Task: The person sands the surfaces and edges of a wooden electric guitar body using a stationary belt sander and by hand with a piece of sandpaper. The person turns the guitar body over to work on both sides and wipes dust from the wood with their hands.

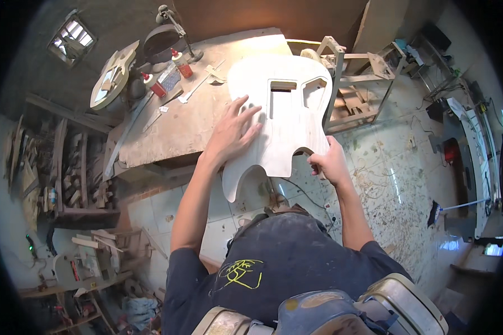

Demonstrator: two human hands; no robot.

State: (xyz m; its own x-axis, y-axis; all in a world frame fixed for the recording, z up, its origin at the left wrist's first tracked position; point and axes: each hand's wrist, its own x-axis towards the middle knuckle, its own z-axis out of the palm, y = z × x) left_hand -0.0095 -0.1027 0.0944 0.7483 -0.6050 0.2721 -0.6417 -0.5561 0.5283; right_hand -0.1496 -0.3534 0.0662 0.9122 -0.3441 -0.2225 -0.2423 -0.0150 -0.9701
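Left hand [233, 132] lies flat on the unfinished guitar body [279, 120]; right hand [328, 162] clasps its lower horn.

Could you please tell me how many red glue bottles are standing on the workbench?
2: one glue bottle stands near the bench's far edge by the lamp base, the other just left of it and nearer. More may be hidden among the clutter.

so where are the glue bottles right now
In the head view, two red glue bottles stand at the workbench's far left, beside the unfinished guitar body.
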